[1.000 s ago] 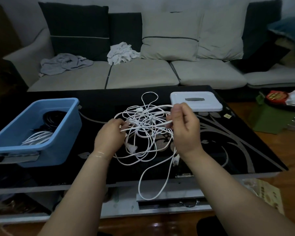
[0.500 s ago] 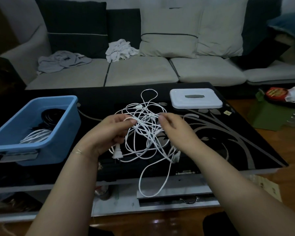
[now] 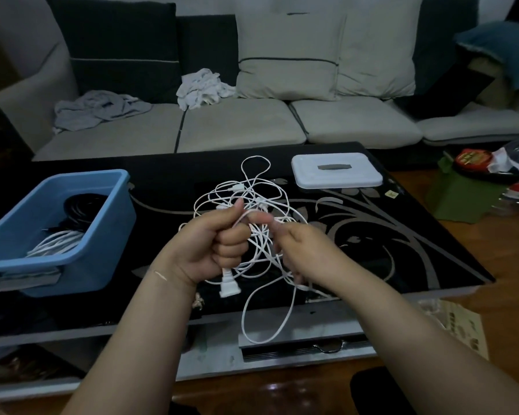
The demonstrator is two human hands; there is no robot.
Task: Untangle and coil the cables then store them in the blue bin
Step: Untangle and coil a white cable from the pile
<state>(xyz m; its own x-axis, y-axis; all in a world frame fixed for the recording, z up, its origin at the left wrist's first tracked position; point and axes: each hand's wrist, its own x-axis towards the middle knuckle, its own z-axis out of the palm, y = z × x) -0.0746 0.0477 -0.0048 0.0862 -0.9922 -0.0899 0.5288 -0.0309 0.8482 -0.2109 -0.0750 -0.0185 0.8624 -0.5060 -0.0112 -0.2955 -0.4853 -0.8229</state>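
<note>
Thin, limp, light white cable tangle [image 3: 253, 223] over the table [image 3: 387, 244] centre, right of the blue bin [image 3: 81, 259]; left hand [image 3: 213, 244] fisted round strands above the plug [image 3: 229, 284], right hand [image 3: 300, 247] pinching another; best gripped near plug ends.

Probably a dim home living room: cushioned sofa [image 3: 237, 127], glass coffee table [image 3: 402, 235].

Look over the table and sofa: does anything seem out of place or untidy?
Yes. One loop of the white cables hangs over the table edge, below the hands. Crumpled clothes lie loose on the sofa.
</note>
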